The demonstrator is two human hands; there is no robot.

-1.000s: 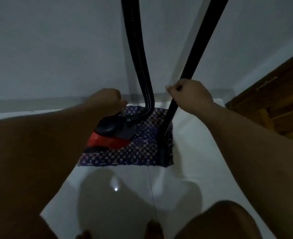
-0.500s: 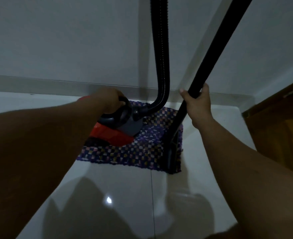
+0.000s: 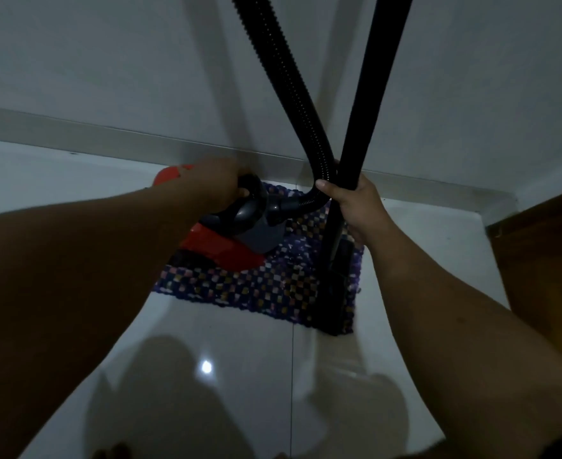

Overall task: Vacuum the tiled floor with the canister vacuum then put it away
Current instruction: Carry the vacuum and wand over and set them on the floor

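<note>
Fingers of left hand point(image 3: 218, 183) curled around canister vacuum point(image 3: 230, 240) handle; right hand point(image 3: 355, 207) clasped one wand point(image 3: 369, 104) and one hose point(image 3: 282, 77), vacuum on mat point(image 3: 273, 286) at 12 o'clock.

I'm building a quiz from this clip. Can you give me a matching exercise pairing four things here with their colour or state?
Things:
1. canister vacuum
2. mat
3. right hand
4. left hand

States:
A. grips the black wand
B. red and grey body
C. on the vacuum's carry handle
D. purple, checkered

Pairs: 1-B, 2-D, 3-A, 4-C
</note>
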